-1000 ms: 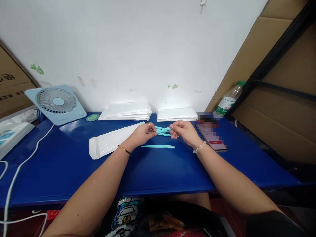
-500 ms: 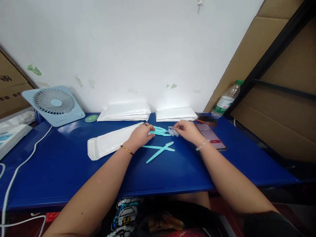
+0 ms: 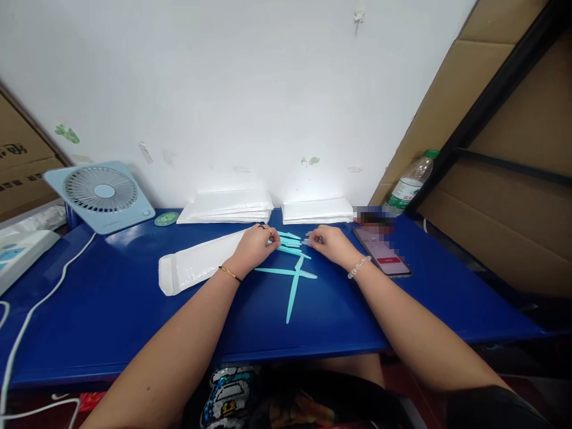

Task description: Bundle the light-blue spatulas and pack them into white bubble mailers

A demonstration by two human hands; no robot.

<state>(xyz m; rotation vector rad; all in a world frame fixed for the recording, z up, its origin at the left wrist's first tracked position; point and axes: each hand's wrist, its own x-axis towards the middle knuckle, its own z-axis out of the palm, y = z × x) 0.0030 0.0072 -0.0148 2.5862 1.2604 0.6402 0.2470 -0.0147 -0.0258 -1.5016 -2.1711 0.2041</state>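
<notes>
Several slim turquoise eyebrow razors (image 3: 289,242) fan out from the fingers of my left hand (image 3: 259,245), which is closed around their near ends. Close to their tips, my right hand (image 3: 328,243) pinches a small translucent piece (image 3: 308,242), like a clear blade cap; exactly how many it holds is hidden by the fingers. Below the hands, a loose turquoise razor (image 3: 292,298) lies on the blue table (image 3: 339,316), crossing another razor (image 3: 268,271). Partly under my left hand rests a white padded mailer (image 3: 196,262).
Two stacks of white mailers, a left stack (image 3: 223,207) and a right stack (image 3: 317,210), stand against the wall. A light blue fan (image 3: 105,193) and a green disc (image 3: 167,218) are at left. On the right are a phone (image 3: 384,253) and a plastic bottle (image 3: 409,185).
The loose razor in front has swung to a steeper angle, its lower end nearer me. The razors at my left hand have spread apart, and fewer clear pieces show at my right fingers.
</notes>
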